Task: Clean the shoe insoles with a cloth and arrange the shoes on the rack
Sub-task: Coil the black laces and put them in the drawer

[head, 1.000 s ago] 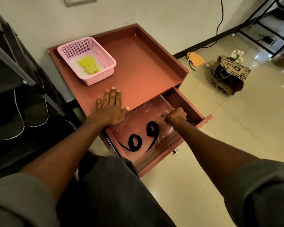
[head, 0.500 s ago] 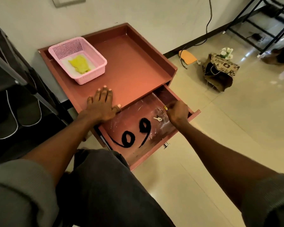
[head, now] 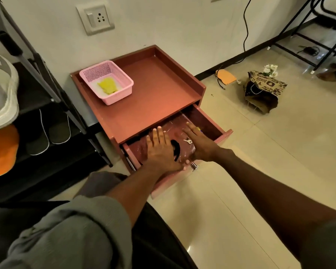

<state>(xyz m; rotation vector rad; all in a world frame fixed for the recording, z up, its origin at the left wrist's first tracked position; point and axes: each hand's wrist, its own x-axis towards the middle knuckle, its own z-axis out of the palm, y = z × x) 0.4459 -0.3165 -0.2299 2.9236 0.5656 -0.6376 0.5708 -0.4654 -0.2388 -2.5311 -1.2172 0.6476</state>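
Observation:
A yellow cloth [head: 107,85] lies in a pink basket [head: 122,75] on top of a low red-brown cabinet [head: 153,90]. The cabinet's drawer [head: 208,119] stands pulled out. Both hands are inside it with straight fingers. My left hand [head: 160,147] lies flat over the black laces [head: 176,147], hiding most of them. My right hand [head: 199,141] reaches flat toward the drawer's back, beside small keys [head: 187,141]. On the black shoe rack [head: 52,94] at the left sit a pair of dark slippers [head: 49,131], a white shoe [head: 2,94] and an orange shoe [head: 3,150].
A patterned paper bag [head: 264,92] with white flowers lies on the tiled floor at the right. An orange insole-shaped piece [head: 226,76] lies by the wall, near a black cable. A black metal frame [head: 308,32] stands at the far right. A wall socket [head: 95,18] is above the cabinet.
My left hand has come off the cabinet top and gone down into the drawer onto the laces. My right hand has uncurled and now lies flat; the keys lie loose. The view has pulled back.

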